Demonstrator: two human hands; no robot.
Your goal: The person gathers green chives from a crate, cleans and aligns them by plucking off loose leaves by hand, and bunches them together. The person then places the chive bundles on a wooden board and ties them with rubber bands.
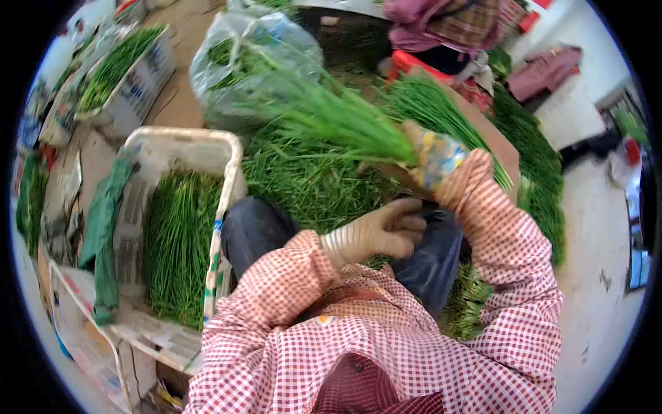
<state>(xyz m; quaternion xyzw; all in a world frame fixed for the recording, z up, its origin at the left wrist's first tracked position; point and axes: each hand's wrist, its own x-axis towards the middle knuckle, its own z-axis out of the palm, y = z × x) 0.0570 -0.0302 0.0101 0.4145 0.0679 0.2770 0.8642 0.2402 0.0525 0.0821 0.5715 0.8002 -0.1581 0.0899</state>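
My right hand [434,159], in a patterned work glove, grips a bunch of chives [345,124] by one end. The long green blades point left and forward, blurred by motion. My left hand [379,234], in a pale glove with a striped cuff, hangs over my lap, its fingers loosely bent and apart with nothing seen in them. Loose greens [303,183] cover the floor ahead of my knees. Just beyond my right hand, another bundle of chives [441,110] lies on a brown board [503,141].
At my left stands a white plastic crate [234,148] with greens inside and a green cloth [107,241] over its side. A clear plastic bag [207,69] of greens sits ahead. More greens [531,152] line the right wall. Another person [462,27] is at the far side.
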